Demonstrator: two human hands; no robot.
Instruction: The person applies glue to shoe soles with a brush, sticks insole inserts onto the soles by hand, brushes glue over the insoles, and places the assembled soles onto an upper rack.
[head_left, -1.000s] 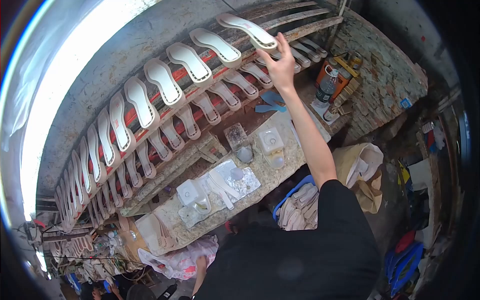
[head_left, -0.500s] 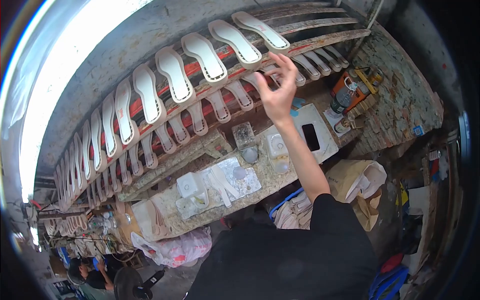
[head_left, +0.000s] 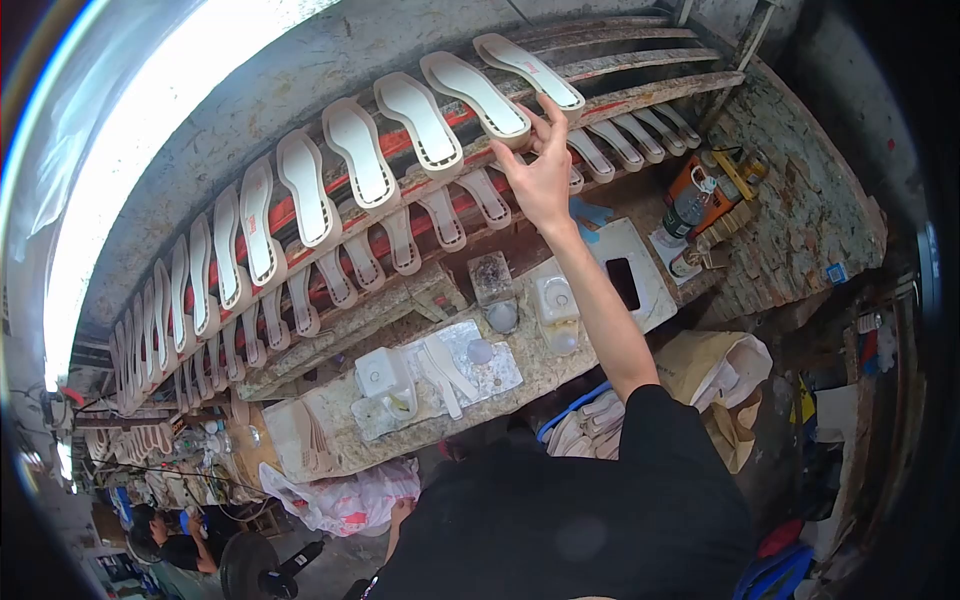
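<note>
My right hand (head_left: 538, 178) is raised to the rack. Its thumb and fingers are around the heel end of a white shoe sole (head_left: 472, 90), second from the right in the upper row. Another shoe sole (head_left: 530, 72) lies just beyond my fingertips. The upper soles have pale tops and dark marks along the heel rim. At the lower edge, my left hand (head_left: 401, 511) shows only in part beside a plastic bag (head_left: 345, 500); its fingers are too hidden to read.
Below the rack, a workbench (head_left: 340, 447) holds white containers (head_left: 378, 372), loose strips (head_left: 446, 375) and a phone (head_left: 622, 284). Bottles (head_left: 690, 205) stand at the right. A paper sack (head_left: 690, 365) and a bin of pale pieces (head_left: 588, 424) sit beneath. Another person (head_left: 185, 545) is at lower left.
My right hand has moved left to the second sole's heel, and its spread fingers have closed in around it. My left hand has come into view near the plastic bag.
</note>
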